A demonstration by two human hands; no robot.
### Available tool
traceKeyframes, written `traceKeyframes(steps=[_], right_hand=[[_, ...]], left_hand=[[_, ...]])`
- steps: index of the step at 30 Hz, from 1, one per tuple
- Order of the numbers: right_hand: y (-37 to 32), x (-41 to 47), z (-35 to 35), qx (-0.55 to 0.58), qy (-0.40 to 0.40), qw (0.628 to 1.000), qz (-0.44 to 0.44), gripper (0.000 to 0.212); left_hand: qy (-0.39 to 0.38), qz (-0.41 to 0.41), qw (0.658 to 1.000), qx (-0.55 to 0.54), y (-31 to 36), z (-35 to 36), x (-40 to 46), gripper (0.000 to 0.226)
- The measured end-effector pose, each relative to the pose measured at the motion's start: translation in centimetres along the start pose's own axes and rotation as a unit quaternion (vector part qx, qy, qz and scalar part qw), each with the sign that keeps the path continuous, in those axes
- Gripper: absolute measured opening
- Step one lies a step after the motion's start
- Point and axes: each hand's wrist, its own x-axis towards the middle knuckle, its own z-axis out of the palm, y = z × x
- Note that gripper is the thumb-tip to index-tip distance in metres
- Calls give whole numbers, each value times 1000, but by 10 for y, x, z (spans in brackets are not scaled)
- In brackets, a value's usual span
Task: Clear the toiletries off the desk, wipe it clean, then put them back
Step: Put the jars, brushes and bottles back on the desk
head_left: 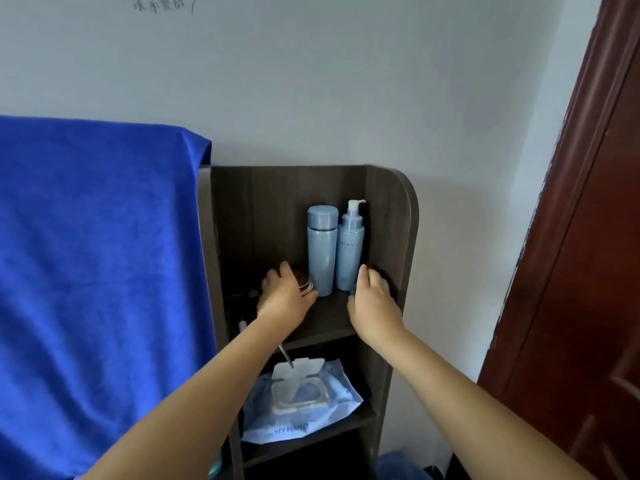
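Note:
Two pale blue bottles stand at the back right of the dark wooden shelf (325, 317): a capped bottle (322, 251) and a pump bottle (349, 247) touching it. My left hand (284, 296) rests on the shelf just left of the capped bottle, with its fingers curled round a small round jar (306, 287) with a shiny rim. My right hand (372, 301) is in front of the pump bottle, against the shelf's right wall. Its fingers are closed on a small dark item (352, 291), mostly hidden by the hand.
An open pack of wet wipes (298, 393) lies on the lower shelf. A thin stick (287, 356) and a pen-like item (242, 323) poke out under my left arm. A blue towel (97, 271) hangs on the left, and a brown door (588, 271) stands on the right.

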Motion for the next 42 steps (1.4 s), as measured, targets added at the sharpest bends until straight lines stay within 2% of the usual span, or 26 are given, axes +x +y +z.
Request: traceKeyframes(steps=[4, 8, 11, 18, 20, 23, 26, 28, 31, 34, 36, 39, 42], right_hand=[[10, 5, 2, 34, 29, 998, -37, 44], [11, 8, 4, 71, 16, 996, -53, 31], [14, 9, 5, 106, 21, 992, -70, 30], [-4, -22, -22, 267, 75, 954, -115, 43], [-21, -42, -31, 316, 76, 938, -121, 42], [-47, -79, -37, 392, 39, 910, -130, 40], [-72, -122, -29, 443, 5, 884, -151, 39], [-88, -150, -14, 458, -18, 875, -158, 39], [-109, -180, 29, 448, -76, 880, -135, 36], [-121, -196, 101, 393, -152, 905, -64, 36], [-122, -202, 153, 346, -187, 920, -7, 34], [-123, -205, 219, 291, -202, 934, 48, 34], [-127, -202, 259, 237, -190, 951, 52, 34]], left_hand=[[-7, -30, 999, 18, 2, 5, 6, 78], [4, -43, 998, 41, 4, 5, 7, 71], [25, -33, 999, 30, 3, 1, 2, 72], [126, 81, 984, -101, -1, -46, -51, 72], [119, 100, 977, -144, -14, -63, -76, 70], [63, 132, 971, -187, -42, -83, -118, 59], [25, 130, 963, -234, -80, -95, -152, 54], [9, 96, 963, -252, -113, -100, -168, 57], [-15, 44, 971, -233, -174, -92, -183, 61], [-32, -4, 981, -189, -233, -58, -192, 60], [-42, -38, 983, -173, -266, -24, -196, 67], [-62, -79, 986, -134, -301, 26, -199, 59], [-83, -78, 990, -86, -323, 66, -197, 62]])
